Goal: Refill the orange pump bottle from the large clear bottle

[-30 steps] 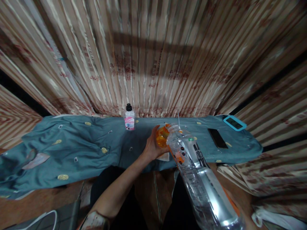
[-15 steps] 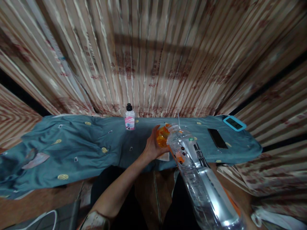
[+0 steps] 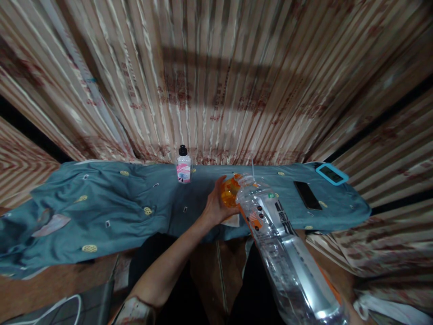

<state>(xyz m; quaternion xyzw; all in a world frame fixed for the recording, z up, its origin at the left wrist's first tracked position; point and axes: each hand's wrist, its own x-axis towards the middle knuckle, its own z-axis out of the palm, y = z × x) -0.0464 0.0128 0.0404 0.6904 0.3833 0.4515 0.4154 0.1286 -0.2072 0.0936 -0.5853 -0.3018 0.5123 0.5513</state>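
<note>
A large clear plastic bottle (image 3: 287, 257), its silver-and-orange label carrying bold black characters too blurred to read, slants with its mouth toward 11 o'clock. The right hand (image 3: 353, 312) is mostly hidden behind its base, its grip impossible to tell. The left hand (image 3: 215, 207) curls its fingers around a translucent amber container (image 3: 230, 194) at the bottle's mouth. On the cloth-covered bench (image 3: 196, 196), a black-capped bottle (image 3: 183, 170) with a pink-and-white label stands at the container's 10 o'clock.

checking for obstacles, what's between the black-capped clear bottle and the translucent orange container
In the head view: patterned teal cloth, then the left hand.
</note>
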